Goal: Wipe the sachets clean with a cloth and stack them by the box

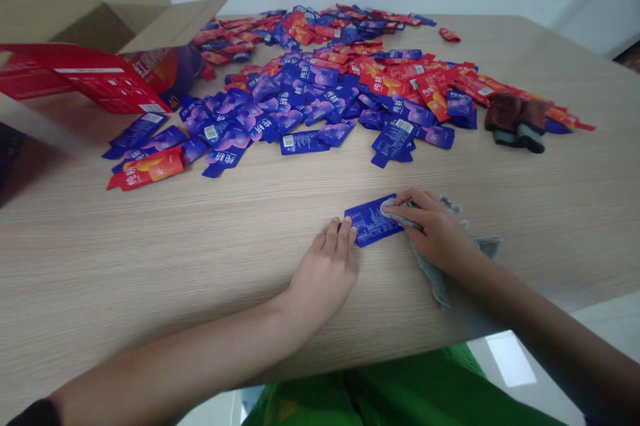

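Note:
A single blue sachet (pixel 373 223) lies flat on the wooden table (pixel 150 259) near its front edge. My left hand (pixel 325 273) rests palm down, its fingertips pressing the sachet's left end. My right hand (pixel 433 226) is closed on a grey cloth (pixel 440 279) and presses it onto the sachet's right end. A big heap of blue and red sachets (pixel 340 79) is spread across the far half of the table.
An open cardboard box (pixel 115 13) with a red printed carton (pixel 95 79) in front of it stands at the back left. A dark rolled cloth (pixel 517 121) lies at the right of the heap. The table's front edge runs just below my forearms.

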The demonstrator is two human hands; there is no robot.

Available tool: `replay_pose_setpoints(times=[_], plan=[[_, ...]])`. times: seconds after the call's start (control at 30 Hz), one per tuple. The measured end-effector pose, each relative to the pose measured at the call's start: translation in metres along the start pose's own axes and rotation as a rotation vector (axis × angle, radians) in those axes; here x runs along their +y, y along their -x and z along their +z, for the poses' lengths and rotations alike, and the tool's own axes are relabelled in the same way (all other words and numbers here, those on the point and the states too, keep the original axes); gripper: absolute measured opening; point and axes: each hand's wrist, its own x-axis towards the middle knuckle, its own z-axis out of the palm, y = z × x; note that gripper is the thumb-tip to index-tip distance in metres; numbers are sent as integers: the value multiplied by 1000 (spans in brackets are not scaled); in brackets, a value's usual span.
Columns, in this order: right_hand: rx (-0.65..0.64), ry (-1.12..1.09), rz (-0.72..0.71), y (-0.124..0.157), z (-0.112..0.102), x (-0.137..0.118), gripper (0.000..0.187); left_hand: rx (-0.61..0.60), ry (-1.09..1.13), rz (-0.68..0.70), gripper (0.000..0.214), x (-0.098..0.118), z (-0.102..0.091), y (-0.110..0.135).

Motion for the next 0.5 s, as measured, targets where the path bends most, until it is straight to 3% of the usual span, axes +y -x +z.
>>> replay_pose_setpoints(times=[0.1,0.23,0.33,0.5], plan=[[2,-5,-90,-3,1,-17,42,12,-3,5,45,0,0,0],[-105,22,-163,-4,11,-34,41,23,19,-1,45,0,1,0],[-106,28,-89,0,14,-26,40,20,32,-5,47,1,2,1],[3,-26,35,7,3,0,36,14,40,-15,47,1,1,1]])
